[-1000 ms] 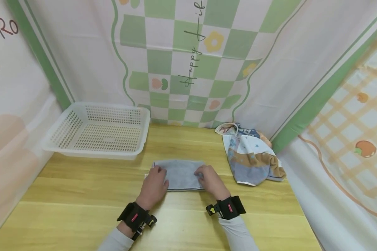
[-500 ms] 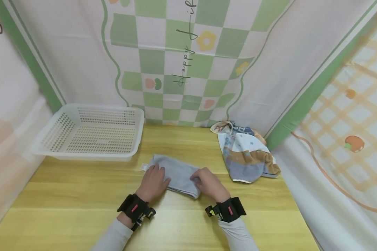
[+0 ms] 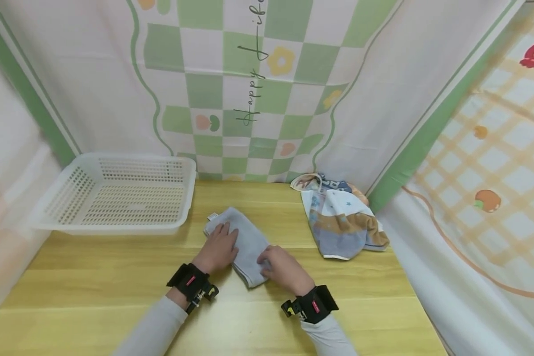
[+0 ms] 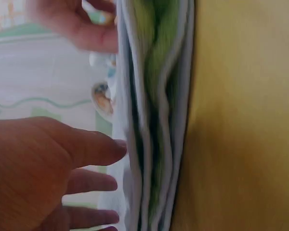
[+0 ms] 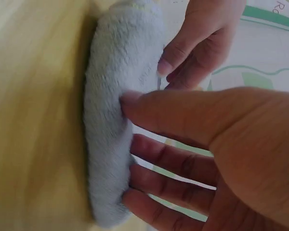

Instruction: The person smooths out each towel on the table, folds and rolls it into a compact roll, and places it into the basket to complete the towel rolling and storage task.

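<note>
A folded light grey-blue towel (image 3: 248, 236) lies slantwise on the wooden table, a small white tag (image 3: 212, 216) at its far left corner. My left hand (image 3: 218, 248) rests on its left part with loosely spread fingers. At the near right end, my right hand (image 3: 286, 269) touches the towel, the thumb pressing on the rounded fold and the fingers lightly bent against it, as the right wrist view shows. Stacked layers with a green inner side appear along the towel's edge (image 4: 179, 110) in the left wrist view.
A white perforated plastic basket (image 3: 184, 217) stands at the back left of the table (image 3: 93, 277). Crumpled patterned towels (image 3: 342, 222) in white, brown and grey-blue lie at the back right. Printed curtains (image 3: 244, 94) hang behind and on both sides.
Both hands have turned the folded towel clockwise, from level to slanting; its tagged end went away from me and its right end came nearer. The head view has shifted slightly right.
</note>
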The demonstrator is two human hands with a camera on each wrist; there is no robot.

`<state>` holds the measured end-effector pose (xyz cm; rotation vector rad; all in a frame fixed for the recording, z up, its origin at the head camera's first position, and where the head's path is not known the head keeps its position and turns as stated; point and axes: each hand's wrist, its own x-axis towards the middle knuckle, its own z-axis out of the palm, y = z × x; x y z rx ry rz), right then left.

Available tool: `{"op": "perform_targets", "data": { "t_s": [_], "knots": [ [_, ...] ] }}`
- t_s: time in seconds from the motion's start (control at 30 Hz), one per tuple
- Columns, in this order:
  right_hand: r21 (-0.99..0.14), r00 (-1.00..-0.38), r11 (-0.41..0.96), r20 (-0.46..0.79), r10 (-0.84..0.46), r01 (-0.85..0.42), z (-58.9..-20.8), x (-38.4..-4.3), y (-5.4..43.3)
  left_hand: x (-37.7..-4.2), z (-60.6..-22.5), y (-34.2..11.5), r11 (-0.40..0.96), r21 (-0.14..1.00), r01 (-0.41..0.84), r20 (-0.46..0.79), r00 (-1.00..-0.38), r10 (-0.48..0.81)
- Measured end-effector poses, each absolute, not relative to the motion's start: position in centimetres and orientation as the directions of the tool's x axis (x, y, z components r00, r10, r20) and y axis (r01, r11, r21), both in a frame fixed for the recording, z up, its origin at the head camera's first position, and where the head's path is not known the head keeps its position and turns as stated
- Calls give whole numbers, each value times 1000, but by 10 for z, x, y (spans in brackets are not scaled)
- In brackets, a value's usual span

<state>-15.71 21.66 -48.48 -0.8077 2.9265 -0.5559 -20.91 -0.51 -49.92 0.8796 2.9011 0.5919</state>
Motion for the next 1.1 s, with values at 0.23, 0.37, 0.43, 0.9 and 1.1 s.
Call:
{"op": "perform_targets", "data": {
  "t_s": [0.23, 0.37, 0.43, 0.9, 1.1],
  "knots": [
    [-323, -871, 820, 26, -491, -472, -480, -161, 215, -201, -501, -1, 753, 431, 497, 82, -853, 516],
    [-330, -861, 815, -13, -508, -476, -484, -161, 212, -214, -503, -3, 706, 467, 533, 52, -813, 579],
    [-319, -853, 810, -6, -521, -492, -485, -161, 210, -224, -505, -5, 670, 483, 563, 47, -781, 623],
    [-264, -823, 796, -19, -568, -544, -485, -152, 188, -251, -511, -10, 558, 576, 597, 31, -698, 715],
    [-268, -827, 799, -14, -562, -538, -486, -152, 186, -244, -508, -11, 560, 528, 639, 143, -717, 682]
  ]
}}
